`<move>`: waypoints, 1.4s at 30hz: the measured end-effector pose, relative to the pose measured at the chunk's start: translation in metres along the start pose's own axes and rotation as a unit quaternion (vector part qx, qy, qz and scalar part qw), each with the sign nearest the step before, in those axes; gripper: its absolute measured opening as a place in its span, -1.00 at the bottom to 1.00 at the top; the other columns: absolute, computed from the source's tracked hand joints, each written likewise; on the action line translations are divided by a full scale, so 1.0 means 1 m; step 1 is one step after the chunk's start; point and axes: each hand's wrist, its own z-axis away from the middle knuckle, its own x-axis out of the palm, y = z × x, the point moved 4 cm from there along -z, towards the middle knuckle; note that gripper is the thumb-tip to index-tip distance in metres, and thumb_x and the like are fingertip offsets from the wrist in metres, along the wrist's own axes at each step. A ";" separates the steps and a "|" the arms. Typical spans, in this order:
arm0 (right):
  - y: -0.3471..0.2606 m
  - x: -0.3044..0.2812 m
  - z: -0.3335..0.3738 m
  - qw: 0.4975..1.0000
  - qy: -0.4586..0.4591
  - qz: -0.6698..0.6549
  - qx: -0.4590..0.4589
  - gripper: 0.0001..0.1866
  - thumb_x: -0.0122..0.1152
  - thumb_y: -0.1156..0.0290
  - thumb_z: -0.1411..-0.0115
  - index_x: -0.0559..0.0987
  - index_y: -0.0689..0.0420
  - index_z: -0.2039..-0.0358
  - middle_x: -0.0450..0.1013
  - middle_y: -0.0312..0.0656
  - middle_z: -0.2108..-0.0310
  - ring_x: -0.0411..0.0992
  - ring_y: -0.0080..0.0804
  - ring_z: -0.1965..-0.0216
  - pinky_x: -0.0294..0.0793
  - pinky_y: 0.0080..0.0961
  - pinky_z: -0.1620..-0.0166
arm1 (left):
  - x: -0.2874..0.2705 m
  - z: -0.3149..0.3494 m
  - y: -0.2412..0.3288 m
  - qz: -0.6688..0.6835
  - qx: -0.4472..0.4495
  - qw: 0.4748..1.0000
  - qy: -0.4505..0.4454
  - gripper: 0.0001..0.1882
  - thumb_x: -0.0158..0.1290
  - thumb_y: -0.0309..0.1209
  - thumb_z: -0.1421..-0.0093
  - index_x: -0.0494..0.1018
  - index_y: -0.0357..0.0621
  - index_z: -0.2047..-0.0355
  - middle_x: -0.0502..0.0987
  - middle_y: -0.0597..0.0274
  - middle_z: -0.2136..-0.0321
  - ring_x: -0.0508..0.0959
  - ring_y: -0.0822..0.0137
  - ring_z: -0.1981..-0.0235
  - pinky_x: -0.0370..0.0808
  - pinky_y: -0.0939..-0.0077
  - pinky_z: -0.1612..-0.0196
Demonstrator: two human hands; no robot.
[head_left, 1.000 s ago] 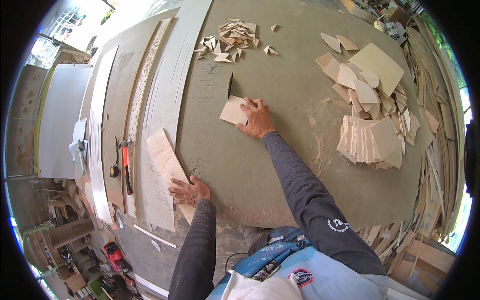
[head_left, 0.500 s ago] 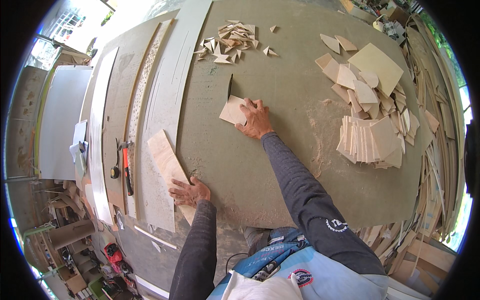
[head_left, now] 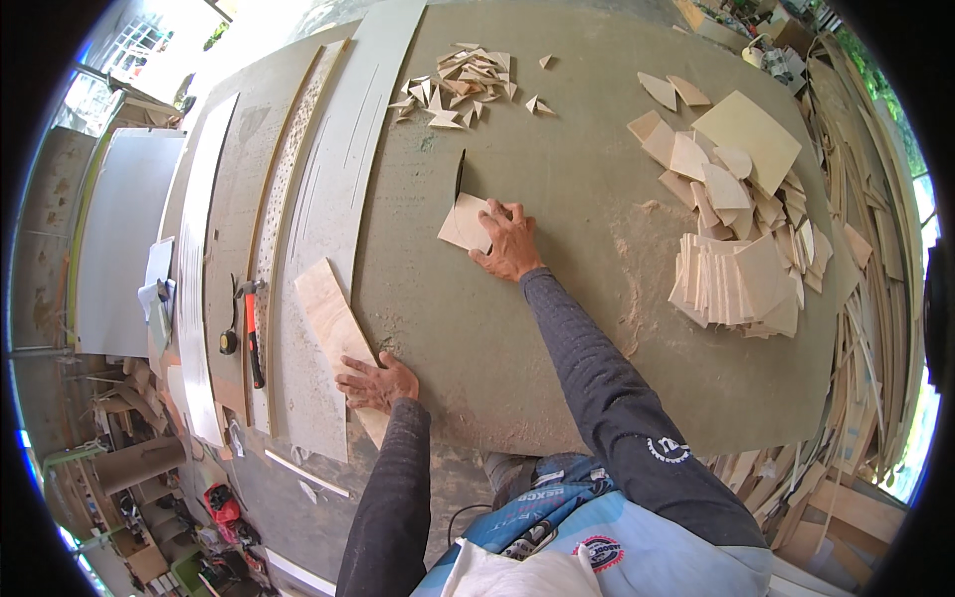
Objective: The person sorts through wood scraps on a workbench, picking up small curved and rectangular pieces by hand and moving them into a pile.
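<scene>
My right hand (head_left: 509, 242) presses a small square plywood piece (head_left: 463, 221) to the tabletop, with fingers curled over its right side. A faint curved line crosses the piece. Its upper edge meets a thin dark blade (head_left: 460, 177) that stands up from the table. My left hand (head_left: 377, 383) lies with fingers spread on a long pale plywood strip (head_left: 328, 298), which slants across a white grooved panel (head_left: 343, 199).
Small pointed offcuts (head_left: 468, 80) lie beyond the blade. To the right are stacked plywood pieces (head_left: 731, 284) and a larger square sheet (head_left: 751, 139). A hammer (head_left: 251, 333) and tape measure (head_left: 229, 341) lie at left. Sawdust (head_left: 627, 259) streaks the table.
</scene>
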 end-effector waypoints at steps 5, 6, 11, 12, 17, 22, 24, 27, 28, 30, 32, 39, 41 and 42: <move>0.000 0.002 0.000 1.000 0.009 0.012 0.005 -0.26 0.43 0.06 0.07 0.55 0.14 -0.13 0.27 -0.18 -0.28 0.16 -0.13 -0.21 0.28 0.07 -0.17 | 0.002 -0.001 0.001 0.000 0.002 1.000 0.002 -0.06 -0.10 0.10 -0.38 -0.34 0.05 -0.53 -0.27 -0.22 -0.50 -0.30 -0.10 -0.54 -0.34 -0.27 -0.47; -0.001 0.001 -0.001 1.000 0.007 0.009 0.005 -0.26 0.43 0.06 0.07 0.55 0.13 -0.13 0.27 -0.19 -0.27 0.16 -0.13 -0.21 0.28 0.07 -0.17 | 0.003 -0.001 -0.001 0.000 0.002 1.000 0.005 -0.06 -0.10 0.10 -0.38 -0.33 0.05 -0.53 -0.27 -0.22 -0.50 -0.30 -0.10 -0.54 -0.34 -0.26 -0.47; 0.000 -0.001 -0.002 1.000 -0.004 0.007 0.011 -0.26 0.43 0.04 0.07 0.56 0.13 -0.13 0.27 -0.20 -0.26 0.16 -0.14 -0.20 0.28 0.07 -0.16 | -0.001 0.001 0.002 0.002 0.000 1.000 0.002 -0.06 -0.10 0.10 -0.37 -0.33 0.05 -0.53 -0.29 -0.21 -0.51 -0.31 -0.09 -0.54 -0.34 -0.25 -0.47; 0.000 0.000 -0.002 1.000 -0.001 0.008 0.009 -0.26 0.43 0.04 0.07 0.56 0.12 -0.13 0.27 -0.20 -0.26 0.16 -0.14 -0.20 0.28 0.07 -0.16 | -0.001 0.001 0.001 0.002 0.000 1.000 0.002 -0.06 -0.10 0.10 -0.38 -0.33 0.05 -0.53 -0.29 -0.21 -0.51 -0.32 -0.08 -0.54 -0.34 -0.25 -0.47; 0.001 0.003 -0.002 1.000 0.007 0.013 0.007 -0.25 0.42 0.03 0.06 0.56 0.11 -0.14 0.27 -0.22 -0.26 0.16 -0.14 -0.19 0.29 0.08 -0.16 | 0.004 -0.002 -0.001 -0.003 -0.001 1.000 0.011 -0.07 -0.11 0.10 -0.38 -0.33 0.06 -0.53 -0.28 -0.20 -0.51 -0.32 -0.07 -0.54 -0.34 -0.25 -0.47; 0.000 0.000 -0.003 1.000 0.002 0.012 0.009 -0.25 0.41 0.02 0.06 0.56 0.11 -0.15 0.28 -0.22 -0.26 0.16 -0.14 -0.19 0.29 0.08 -0.16 | 0.005 -0.002 -0.002 -0.001 0.003 1.000 0.013 -0.07 -0.11 0.10 -0.38 -0.32 0.06 -0.53 -0.27 -0.19 -0.51 -0.31 -0.07 -0.54 -0.33 -0.26 -0.47; 0.001 0.001 -0.004 1.000 -0.001 0.014 0.009 -0.25 0.41 0.01 0.06 0.56 0.11 -0.15 0.28 -0.22 -0.26 0.16 -0.14 -0.19 0.29 0.08 -0.16 | 0.005 -0.003 -0.002 0.001 0.002 1.000 0.012 -0.07 -0.11 0.10 -0.38 -0.32 0.06 -0.54 -0.26 -0.19 -0.51 -0.30 -0.07 -0.54 -0.33 -0.26 -0.47; 0.003 0.004 -0.005 1.000 0.002 0.020 0.008 -0.24 0.42 0.00 0.07 0.56 0.11 -0.15 0.28 -0.20 -0.27 0.17 -0.14 -0.19 0.30 0.08 -0.15 | 0.003 -0.002 -0.001 0.000 0.000 1.000 0.007 -0.07 -0.10 0.10 -0.38 -0.32 0.07 -0.54 -0.27 -0.19 -0.51 -0.31 -0.07 -0.54 -0.33 -0.26 -0.47; 0.004 0.005 -0.006 1.000 0.005 0.023 0.006 -0.24 0.42 -0.01 0.07 0.56 0.11 -0.14 0.29 -0.20 -0.27 0.17 -0.14 -0.19 0.30 0.08 -0.15 | 0.003 -0.002 -0.001 0.000 0.000 1.000 0.006 -0.07 -0.10 0.10 -0.38 -0.32 0.07 -0.54 -0.27 -0.20 -0.51 -0.31 -0.07 -0.54 -0.33 -0.26 -0.47; 0.004 0.005 -0.007 1.000 0.005 0.025 0.006 -0.23 0.42 -0.01 0.07 0.56 0.11 -0.15 0.29 -0.19 -0.27 0.17 -0.14 -0.19 0.30 0.08 -0.15 | 0.004 -0.003 -0.001 -0.003 -0.001 1.000 0.006 -0.07 -0.11 0.10 -0.38 -0.33 0.07 -0.54 -0.27 -0.20 -0.51 -0.31 -0.07 -0.54 -0.33 -0.26 -0.47; 0.004 0.005 -0.008 1.000 0.007 0.025 0.003 -0.23 0.41 -0.01 0.07 0.57 0.11 -0.14 0.29 -0.19 -0.27 0.17 -0.13 -0.19 0.30 0.08 -0.14 | 0.006 -0.004 -0.002 -0.006 -0.001 1.000 0.008 -0.07 -0.12 0.10 -0.39 -0.33 0.07 -0.54 -0.28 -0.20 -0.51 -0.32 -0.07 -0.54 -0.33 -0.26 -0.47; 0.007 -0.001 -0.014 1.000 0.010 0.015 0.001 -0.26 0.41 -0.01 0.07 0.59 0.12 -0.11 0.31 -0.19 -0.24 0.18 -0.13 -0.17 0.31 0.06 -0.12 | -0.002 0.000 0.000 -0.003 -0.001 1.000 -0.001 -0.08 -0.13 0.10 -0.39 -0.34 0.07 -0.54 -0.29 -0.19 -0.51 -0.33 -0.07 -0.54 -0.32 -0.26 -0.47; 0.009 0.000 -0.016 1.000 0.016 0.017 -0.001 -0.26 0.41 -0.01 0.08 0.59 0.12 -0.11 0.31 -0.19 -0.24 0.18 -0.13 -0.16 0.31 0.05 -0.11 | -0.002 0.001 0.000 0.001 0.000 1.000 0.000 -0.08 -0.12 0.10 -0.39 -0.34 0.08 -0.54 -0.29 -0.19 -0.51 -0.33 -0.07 -0.54 -0.32 -0.26 -0.47; 0.010 0.002 -0.017 1.000 0.019 0.019 -0.002 -0.25 0.41 -0.01 0.09 0.59 0.12 -0.11 0.31 -0.19 -0.23 0.18 -0.13 -0.16 0.31 0.05 -0.10 | -0.001 0.001 0.000 -0.001 -0.001 1.000 -0.001 -0.08 -0.12 0.10 -0.39 -0.34 0.08 -0.54 -0.30 -0.19 -0.51 -0.33 -0.06 -0.54 -0.33 -0.25 -0.47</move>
